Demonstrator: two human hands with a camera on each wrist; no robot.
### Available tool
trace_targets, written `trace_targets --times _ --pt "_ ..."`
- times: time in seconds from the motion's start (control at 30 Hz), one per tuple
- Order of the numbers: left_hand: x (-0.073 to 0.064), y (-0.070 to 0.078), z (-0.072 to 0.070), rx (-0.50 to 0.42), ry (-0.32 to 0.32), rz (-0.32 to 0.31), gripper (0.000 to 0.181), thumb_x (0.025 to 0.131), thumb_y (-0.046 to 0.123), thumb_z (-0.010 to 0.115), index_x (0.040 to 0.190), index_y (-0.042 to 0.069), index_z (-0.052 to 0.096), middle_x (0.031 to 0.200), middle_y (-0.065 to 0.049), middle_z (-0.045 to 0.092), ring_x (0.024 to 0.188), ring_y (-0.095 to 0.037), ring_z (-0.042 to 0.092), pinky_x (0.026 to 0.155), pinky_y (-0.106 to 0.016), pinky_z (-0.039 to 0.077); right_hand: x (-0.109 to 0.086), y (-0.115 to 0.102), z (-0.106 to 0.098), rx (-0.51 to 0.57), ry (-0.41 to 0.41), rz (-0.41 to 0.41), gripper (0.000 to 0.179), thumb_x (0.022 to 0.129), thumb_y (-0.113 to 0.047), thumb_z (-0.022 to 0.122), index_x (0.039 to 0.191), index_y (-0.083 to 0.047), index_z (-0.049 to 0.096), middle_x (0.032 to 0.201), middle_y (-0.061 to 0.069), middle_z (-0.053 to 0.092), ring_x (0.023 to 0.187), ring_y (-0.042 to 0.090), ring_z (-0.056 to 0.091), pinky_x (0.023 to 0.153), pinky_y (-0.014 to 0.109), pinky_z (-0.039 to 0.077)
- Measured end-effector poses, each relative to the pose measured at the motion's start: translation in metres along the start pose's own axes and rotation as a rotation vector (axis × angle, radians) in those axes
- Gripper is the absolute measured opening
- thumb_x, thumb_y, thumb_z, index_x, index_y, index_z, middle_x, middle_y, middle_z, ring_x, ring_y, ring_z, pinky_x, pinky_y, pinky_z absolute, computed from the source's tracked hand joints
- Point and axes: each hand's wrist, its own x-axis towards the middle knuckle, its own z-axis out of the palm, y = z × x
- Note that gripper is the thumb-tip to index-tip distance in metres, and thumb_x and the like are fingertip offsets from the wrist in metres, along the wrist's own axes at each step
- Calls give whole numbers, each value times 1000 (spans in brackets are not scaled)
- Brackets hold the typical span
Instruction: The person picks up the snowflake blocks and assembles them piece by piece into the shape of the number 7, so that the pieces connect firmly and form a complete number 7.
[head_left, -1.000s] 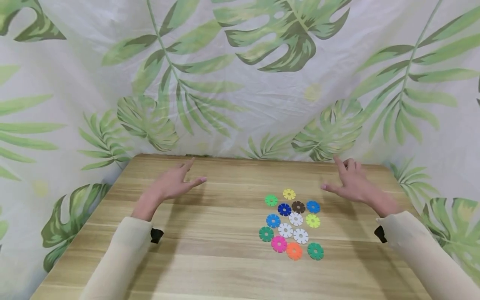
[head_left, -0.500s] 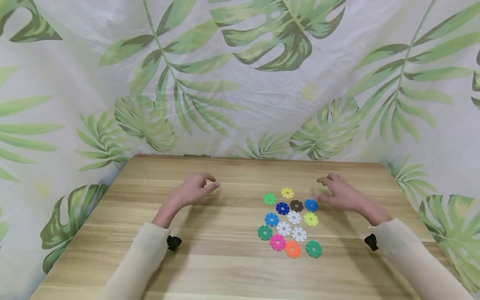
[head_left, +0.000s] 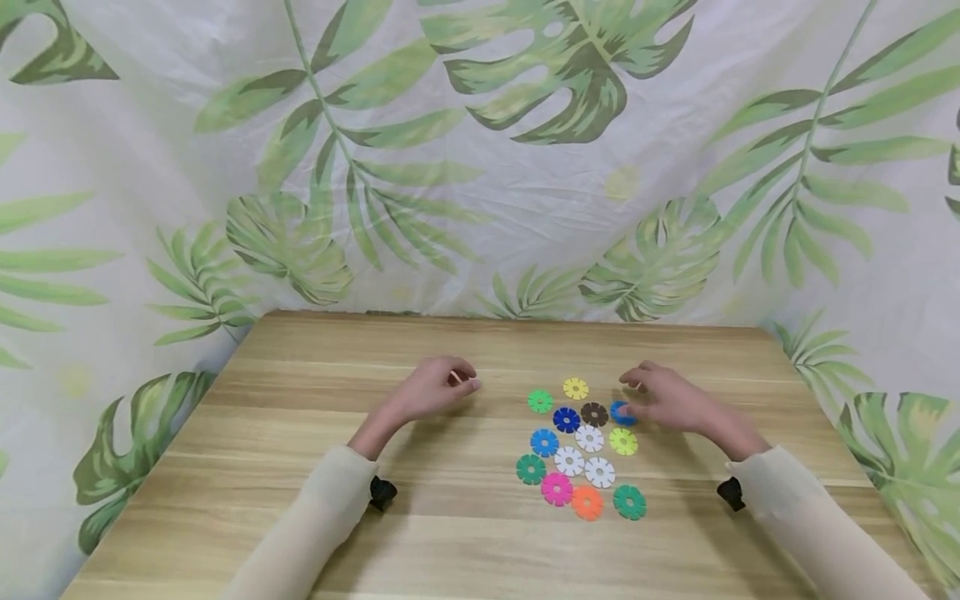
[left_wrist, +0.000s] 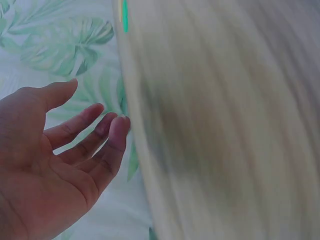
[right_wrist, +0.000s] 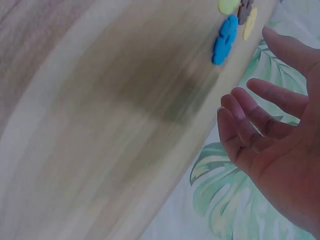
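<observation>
Head view: a notched blue disc [head_left: 616,412] lies on the tabletop [head_left: 225,467], its right side hidden behind the thumb of the right hand [head_left: 671,401]. That hand is relaxed, fingers gently bent and thumb spread from them; the right wrist view shows a gap between thumb and disc. Just left of the blue disc sits a brown disc [head_left: 595,406], and nearer the person a yellow-green disc [head_left: 623,433]. Around them spreads a loose cluster of similar discs in white, green, pink, orange, yellow and more blues. Left of the cluster, apart from it, the left hand [head_left: 431,390] hovers, fingers loosely curved, palm bare. Both arms wear cream sleeves [head_left: 817,512]. Behind hangs a pale leaf-printed cloth [head_left: 525,208].
</observation>
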Motion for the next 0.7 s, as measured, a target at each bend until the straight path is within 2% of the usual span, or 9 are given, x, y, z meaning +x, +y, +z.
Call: trace_targets --times 0.2,0.4,0.53,0.7 --pt "13 11 24 -55 -48 32 31 102 23 69 123 0 71 113 -11 75 101 -20 69 92 -38 59 0 -1 5 -8 6 -6 53 93 -29 80 129 7 66 117 20 69 107 36 69 95 54 60" --pt "26 25 40 -72 -80 35 30 100 22 73 122 2 72 110 -9 75 99 -18 68 92 -36 59 1 -3 6 -12 8 -4 48 93 -30 80 124 5 69 113 17 70 103 31 68 94 53 59" --pt "33 36 47 -57 -114 37 32 98 20 75 124 2 71 116 -12 75 106 -23 71 98 -39 60 2 -2 10 11 1 -6 39 92 -29 81 116 0 72 104 11 69 93 22 64 84 41 59" --pt "39 48 56 -25 -160 20 40 92 17 79 128 1 68 122 -15 74 115 -28 69 104 -43 58 2 -1 15 44 -20 8 30 90 -25 83 107 -3 74 96 7 64 84 16 56 73 27 49"
